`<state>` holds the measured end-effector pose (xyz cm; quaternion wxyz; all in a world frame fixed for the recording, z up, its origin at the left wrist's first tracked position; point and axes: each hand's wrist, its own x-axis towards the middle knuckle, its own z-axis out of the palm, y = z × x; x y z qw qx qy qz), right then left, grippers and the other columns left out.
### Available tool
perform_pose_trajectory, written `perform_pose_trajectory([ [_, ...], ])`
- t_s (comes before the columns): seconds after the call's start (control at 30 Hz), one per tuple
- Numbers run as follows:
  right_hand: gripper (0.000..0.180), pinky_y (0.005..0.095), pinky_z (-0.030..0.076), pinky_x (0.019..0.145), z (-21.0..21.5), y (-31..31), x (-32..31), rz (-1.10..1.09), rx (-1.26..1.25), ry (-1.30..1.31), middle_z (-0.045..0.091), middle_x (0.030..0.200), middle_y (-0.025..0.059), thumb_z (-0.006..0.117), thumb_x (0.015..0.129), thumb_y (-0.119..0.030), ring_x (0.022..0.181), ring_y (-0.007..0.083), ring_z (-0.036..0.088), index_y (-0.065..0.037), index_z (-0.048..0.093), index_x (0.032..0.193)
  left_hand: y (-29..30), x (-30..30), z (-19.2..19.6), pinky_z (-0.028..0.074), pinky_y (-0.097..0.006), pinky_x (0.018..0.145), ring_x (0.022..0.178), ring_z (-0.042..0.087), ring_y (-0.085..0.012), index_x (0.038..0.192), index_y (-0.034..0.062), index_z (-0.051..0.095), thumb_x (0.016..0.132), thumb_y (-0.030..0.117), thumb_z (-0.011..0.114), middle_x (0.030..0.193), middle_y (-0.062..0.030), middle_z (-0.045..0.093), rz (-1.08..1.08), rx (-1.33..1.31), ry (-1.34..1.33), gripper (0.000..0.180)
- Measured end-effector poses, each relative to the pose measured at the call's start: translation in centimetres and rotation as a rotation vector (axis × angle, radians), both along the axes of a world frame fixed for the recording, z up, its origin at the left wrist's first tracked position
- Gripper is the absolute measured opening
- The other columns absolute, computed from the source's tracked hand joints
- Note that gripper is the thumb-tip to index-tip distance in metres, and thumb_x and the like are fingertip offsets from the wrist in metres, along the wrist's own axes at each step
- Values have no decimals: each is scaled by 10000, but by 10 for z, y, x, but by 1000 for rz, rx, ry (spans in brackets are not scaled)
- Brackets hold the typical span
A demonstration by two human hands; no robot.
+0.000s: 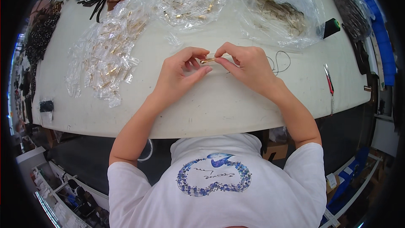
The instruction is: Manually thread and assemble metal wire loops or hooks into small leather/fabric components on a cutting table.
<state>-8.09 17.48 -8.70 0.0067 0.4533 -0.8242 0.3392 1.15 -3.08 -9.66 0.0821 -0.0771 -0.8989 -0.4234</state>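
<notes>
Our left hand (180,70) curves, thumb parted from fingers; our right hand (252,64) pinches one unbagged gold piece (208,60). Many bagged gold pieces (109,55) lie untouched at nine o'clock.

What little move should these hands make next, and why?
I'd probably bring the left hand's thumb up to the small gold-coloured piece to steady it. The right hand seems to pinch one end, while the left thumb sits apart below the other, so that end looks poorly supported.
</notes>
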Motion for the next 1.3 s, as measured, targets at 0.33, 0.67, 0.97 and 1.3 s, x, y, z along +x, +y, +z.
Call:
perform_pose_trajectory([
  [0.33, 138, 346, 416, 503, 15, -1, -4, -134, -28, -215, 633, 651, 66, 722, 880, -192, 533, 233, 585, -126, 666, 987, -15, -1, -3, 562, -234, 794, 873, 676, -106, 1091, -19, 678, 947, 101, 682, 961, -89, 719, 25, 887, -562, 188],
  [0.67, 127, 353, 341, 520, -10, -12, -20, -101, 242, -244, 445, 558, 20, 710, 866, -198, 515, 176, 456, -96, 655, 918, -24, -5, -5, 540, -254, 850, 920, 669, -107, 1075, -10, 692, 930, 67, 692, 998, -76, 725, 160, 796, -419, 164],
  [0.97, 124, 279, 283, 505, 9, -9, -6, -61, 162, -606, 351, 552, -64, 702, 869, -179, 527, 50, 344, -76, 665, 928, -12, 1, -2, 532, -271, 899, 999, 665, -139, 1023, -30, 708, 911, 28, 690, 1079, -99, 699, -98, 550, -298, 127],
  [1.3, 178, 208, 250, 526, 3, -4, 0, -133, -360, -867, 426, 595, -124, 656, 970, -183, 555, -6, 315, -13, 697, 1008, -6, -3, 7, 562, -278, 881, 1007, 698, -207, 1096, -15, 691, 983, 116, 614, 1163, -190, 693, 18, 1152, -498, 190],
])
